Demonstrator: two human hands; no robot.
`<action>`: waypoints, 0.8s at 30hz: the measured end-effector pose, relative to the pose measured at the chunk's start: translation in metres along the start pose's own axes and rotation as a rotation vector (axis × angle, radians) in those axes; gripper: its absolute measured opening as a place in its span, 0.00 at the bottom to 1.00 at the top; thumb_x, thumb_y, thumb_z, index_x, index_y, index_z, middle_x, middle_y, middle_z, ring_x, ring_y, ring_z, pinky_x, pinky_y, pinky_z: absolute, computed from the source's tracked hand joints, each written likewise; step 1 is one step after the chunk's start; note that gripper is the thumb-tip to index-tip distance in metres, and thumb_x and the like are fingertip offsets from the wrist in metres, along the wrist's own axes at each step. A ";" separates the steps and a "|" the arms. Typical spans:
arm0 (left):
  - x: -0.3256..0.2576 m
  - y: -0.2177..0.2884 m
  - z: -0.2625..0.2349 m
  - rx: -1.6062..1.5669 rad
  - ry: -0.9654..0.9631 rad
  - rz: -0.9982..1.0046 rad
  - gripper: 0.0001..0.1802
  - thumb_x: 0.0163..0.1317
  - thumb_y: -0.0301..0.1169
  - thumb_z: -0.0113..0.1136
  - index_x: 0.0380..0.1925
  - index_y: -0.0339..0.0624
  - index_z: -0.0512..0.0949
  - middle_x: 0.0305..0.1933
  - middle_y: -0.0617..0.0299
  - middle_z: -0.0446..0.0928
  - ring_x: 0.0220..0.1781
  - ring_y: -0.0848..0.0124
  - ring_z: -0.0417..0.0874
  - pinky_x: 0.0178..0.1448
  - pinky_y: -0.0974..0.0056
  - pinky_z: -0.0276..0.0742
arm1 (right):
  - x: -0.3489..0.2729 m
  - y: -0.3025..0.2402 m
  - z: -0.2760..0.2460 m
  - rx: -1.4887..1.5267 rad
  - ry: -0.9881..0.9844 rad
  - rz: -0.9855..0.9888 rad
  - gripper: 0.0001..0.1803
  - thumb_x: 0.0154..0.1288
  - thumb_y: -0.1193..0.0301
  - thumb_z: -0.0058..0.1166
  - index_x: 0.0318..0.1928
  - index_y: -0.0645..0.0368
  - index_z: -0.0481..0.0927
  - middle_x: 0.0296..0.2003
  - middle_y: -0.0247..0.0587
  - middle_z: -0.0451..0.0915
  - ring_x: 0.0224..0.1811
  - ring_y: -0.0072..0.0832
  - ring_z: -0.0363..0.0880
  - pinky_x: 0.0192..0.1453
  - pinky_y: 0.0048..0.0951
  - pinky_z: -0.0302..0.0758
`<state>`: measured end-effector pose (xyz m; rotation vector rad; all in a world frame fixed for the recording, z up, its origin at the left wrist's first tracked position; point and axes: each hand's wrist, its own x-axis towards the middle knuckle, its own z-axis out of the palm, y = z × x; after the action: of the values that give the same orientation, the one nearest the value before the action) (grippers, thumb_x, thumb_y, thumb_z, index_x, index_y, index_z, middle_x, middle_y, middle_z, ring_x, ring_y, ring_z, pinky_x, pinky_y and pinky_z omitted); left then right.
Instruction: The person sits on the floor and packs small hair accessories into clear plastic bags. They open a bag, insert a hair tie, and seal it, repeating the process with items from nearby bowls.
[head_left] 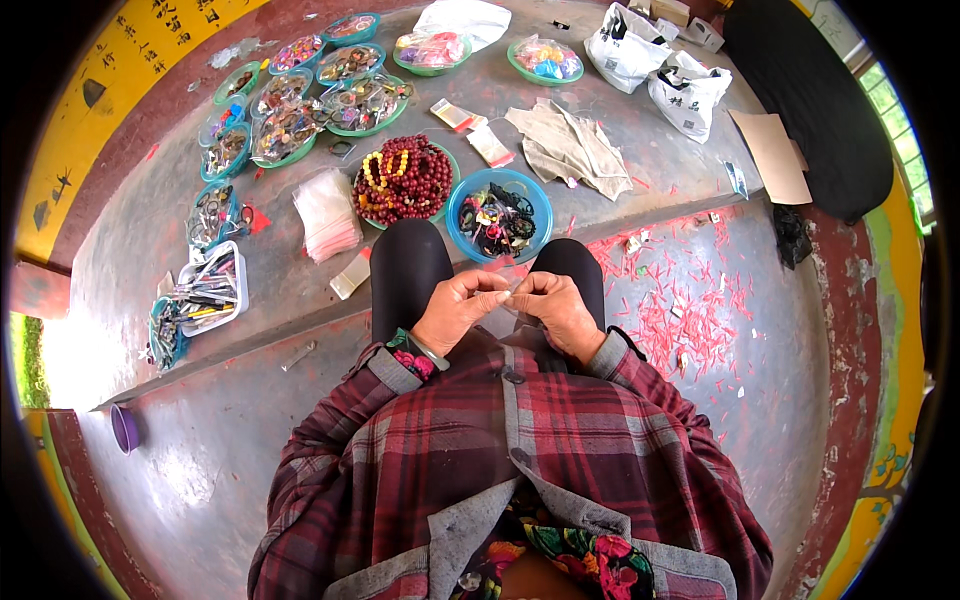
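Observation:
My left hand (pixel 452 312) and my right hand (pixel 562 310) meet above my lap, thumbs and forefingers closed in a pinch. Between them is a small clear plastic bag (pixel 510 272) with a pinkish edge; its contents, if any, are too small to make out. Just beyond my knees stands a blue bowl (pixel 544 237) holding black cords and small coloured pieces. Left of it, dark red bead strings (pixel 405 192) with some yellow ones fill a green bowl. A stack of clear plastic bags (pixel 328 215) with pink edges lies farther left.
Several bowls of bagged trinkets (pixel 365 103) crowd the far left of the ledge. A white basket (pixel 240 290) holds pens and tools. Beige cloth (pixel 570 145) and white carrier bags (pixel 690 95) lie far right. Pink strips (pixel 690 310) litter the floor; a purple bucket (pixel 124 428) stands left.

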<state>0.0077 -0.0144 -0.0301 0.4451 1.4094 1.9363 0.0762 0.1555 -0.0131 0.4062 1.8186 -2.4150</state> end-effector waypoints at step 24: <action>-0.004 0.007 -0.006 -0.187 0.164 -0.181 0.09 0.62 0.29 0.55 0.41 0.37 0.74 0.39 0.60 0.78 0.42 0.74 0.80 0.35 0.74 0.76 | 0.000 0.008 -0.003 -0.369 -0.012 -0.004 0.08 0.56 0.73 0.58 0.30 0.68 0.81 0.24 0.33 0.78 0.26 0.16 0.72 0.30 0.20 0.68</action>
<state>0.0043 -0.0230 -0.0253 0.0699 1.3041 1.9668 0.0785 0.1564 -0.0212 0.3502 2.1969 -2.0121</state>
